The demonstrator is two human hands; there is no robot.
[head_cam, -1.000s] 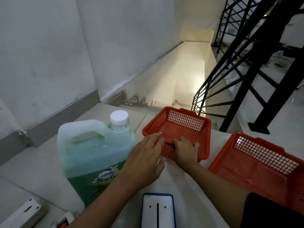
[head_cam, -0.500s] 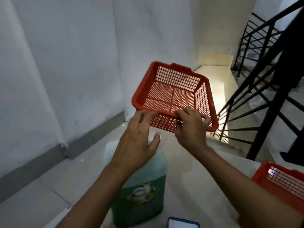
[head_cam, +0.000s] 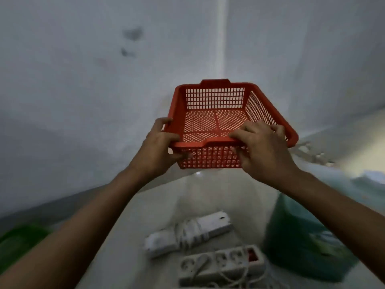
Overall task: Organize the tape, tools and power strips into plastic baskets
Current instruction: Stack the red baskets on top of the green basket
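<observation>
Basket [head_cam: 218,122], red plastic mesh, is held up in the air at frame centre, in front of a pale wall corner [head_cam: 223,49], well above the floor. It's empty, tilted a bit so the open top faces the camera. Left hand [head_cam: 158,149] has its grip closed on the near-left corner: fingers curl over the rim, thumb pressed on the outer mesh wall. Right hand [head_cam: 262,147] grips the near rim towards the right, fingers draped over the edge into the basket, thumb on the outside wall.

Down on the pale floor [head_cam: 158,205], approx 6 o'clock from the basket, 2 power strips lie close together. White power strip [head_cam: 187,234] has its cord wound round the middle. Grey power strip [head_cam: 220,263], w/ round sockets and a red switch, sits just nearer the camera at 6 o'clock, loose cord trailing around it. Green liquid jug [head_cam: 308,236], blurred, stands at 4 o'clock, just beside the grey strip. Blurry green shape [head_cam: 20,240] at 8 o'clock; can't tell what it is.
</observation>
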